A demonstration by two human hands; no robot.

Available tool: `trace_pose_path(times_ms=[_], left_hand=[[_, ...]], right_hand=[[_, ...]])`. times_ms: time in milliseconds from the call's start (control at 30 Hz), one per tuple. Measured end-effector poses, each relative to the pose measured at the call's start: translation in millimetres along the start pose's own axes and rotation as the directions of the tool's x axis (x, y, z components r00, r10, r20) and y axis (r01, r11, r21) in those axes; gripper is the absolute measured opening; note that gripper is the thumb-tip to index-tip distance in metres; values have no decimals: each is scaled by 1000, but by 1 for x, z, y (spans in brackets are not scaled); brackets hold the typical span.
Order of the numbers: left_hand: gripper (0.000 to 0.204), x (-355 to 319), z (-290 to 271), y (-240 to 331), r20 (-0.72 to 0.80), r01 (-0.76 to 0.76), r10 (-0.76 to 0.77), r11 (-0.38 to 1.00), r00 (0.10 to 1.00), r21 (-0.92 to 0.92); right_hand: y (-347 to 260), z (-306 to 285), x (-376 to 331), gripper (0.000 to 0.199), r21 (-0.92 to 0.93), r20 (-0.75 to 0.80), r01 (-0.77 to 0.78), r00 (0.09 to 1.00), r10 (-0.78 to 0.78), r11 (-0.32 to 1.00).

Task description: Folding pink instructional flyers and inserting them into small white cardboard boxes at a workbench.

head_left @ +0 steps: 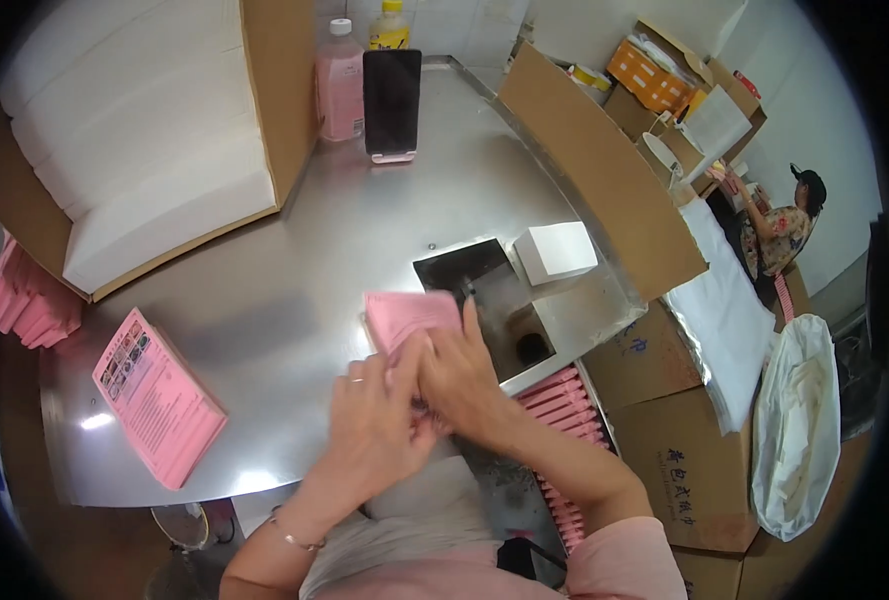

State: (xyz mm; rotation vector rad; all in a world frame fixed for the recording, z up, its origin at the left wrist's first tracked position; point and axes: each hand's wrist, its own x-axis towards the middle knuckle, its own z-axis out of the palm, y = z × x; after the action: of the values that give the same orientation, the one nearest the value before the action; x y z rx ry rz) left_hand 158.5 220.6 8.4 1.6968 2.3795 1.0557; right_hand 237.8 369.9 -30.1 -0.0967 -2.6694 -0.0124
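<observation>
The pink packet [411, 312] is in front of the person, over the shiny surface [314, 290] and near the left side of the dark pit [464, 262]. The left hand [366, 412] and the right hand [459, 378] come together at its near end, and the grip of each looks closed on it, though the fingers are a bit blurry and hide that end. I cannot tell if the packet touches the surface. To do this well, I think one hand should hold firm while the other works, with a soft pinch, since a hard squeeze could crease it. Keeping the far end flat should help too. The packet looks thin-skinned and soft, with a wrinkly front. The surface looks like smooth, hard metal. On the left lies a flat, slippery-looking pink pile [179, 415] with printed fronts. Thick white stacks [179, 220] look soft inside a stiff brown box [282, 95]. A white block [556, 252] has neat, square sides, and the pink packs [569, 412] on the right make a bumpy row.
</observation>
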Motion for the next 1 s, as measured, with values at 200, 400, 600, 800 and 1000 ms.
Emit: trace_pose_path(times_ms=[200, 400, 600, 800, 1000], left_hand=[[59, -23, -33, -12, 72, -5, 6, 1000, 997, -8], [11, -100, -83, -84, -486, 221, -122, 963, 866, 152], [16, -135, -153, -151, -306, 475, -363, 658, 880, 585], [28, -43, -57, -66, -41, -6, 8, 999, 999, 46], [59, -11, 0, -30, -72, -136, 133, 989, 989, -50]], right_hand=[[80, 8, 3, 16, 157, 285, -512, 842, 457, 845], [70, -36, -1, 24, 65, -121, -442, 887, 446, 895], [145, -22, -10, 14, -344, -379, -472, 861, 340, 812], [151, -31, -18, 21, -180, -396, -524, 813, 426, 833], [31, -15, -30, 50, 53, -109, 67, 992, -61, 996]])
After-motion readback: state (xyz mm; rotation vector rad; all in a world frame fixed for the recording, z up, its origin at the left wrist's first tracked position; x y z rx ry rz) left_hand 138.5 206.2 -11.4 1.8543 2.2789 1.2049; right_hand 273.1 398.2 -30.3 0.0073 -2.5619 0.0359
